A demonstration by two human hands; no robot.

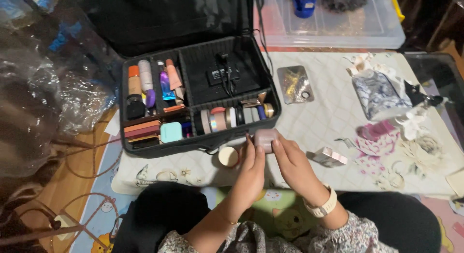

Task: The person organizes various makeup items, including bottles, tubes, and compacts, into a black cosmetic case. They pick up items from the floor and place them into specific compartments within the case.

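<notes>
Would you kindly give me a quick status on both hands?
Left hand and right hand both gripping small mauve rounded case. Black organiser case just beyond. Nothing blocking.

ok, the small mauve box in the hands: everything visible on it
The small mauve box is compact, rounded at the corners, with a smooth matte, plastic-looking surface. It looks shut; no seam or hinge is clear. It is held just off the front edge of the black organiser case, above the quilted cloth. The left hand and right hand pinch it from both sides.
</notes>
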